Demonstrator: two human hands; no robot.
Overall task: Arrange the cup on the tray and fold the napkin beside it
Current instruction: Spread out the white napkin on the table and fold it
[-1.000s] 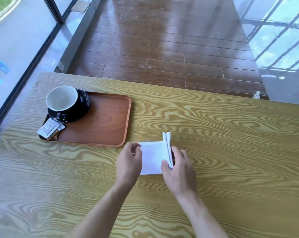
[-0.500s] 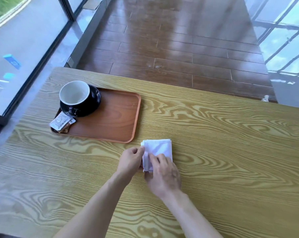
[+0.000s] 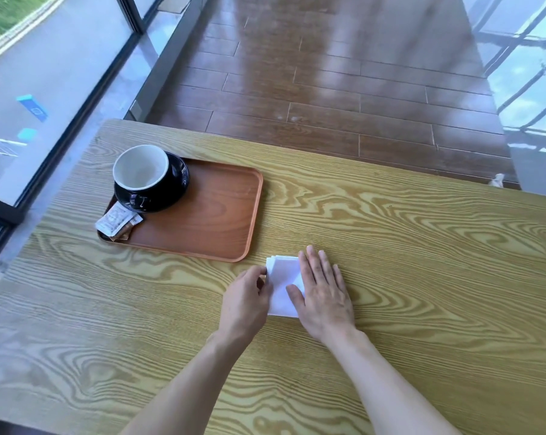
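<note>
We press the napkin [image 3: 282, 285] flat under our right hand [image 3: 323, 295], fingers straight; left hand [image 3: 245, 301] pinches its left edge (long axis runs away from us), tray [image 3: 221, 215] just beyond.

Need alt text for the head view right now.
Right hand presses flat on a folded white napkin on the wooden table; left hand holds its edge. A cup on a saucer sits on the tray.
</note>
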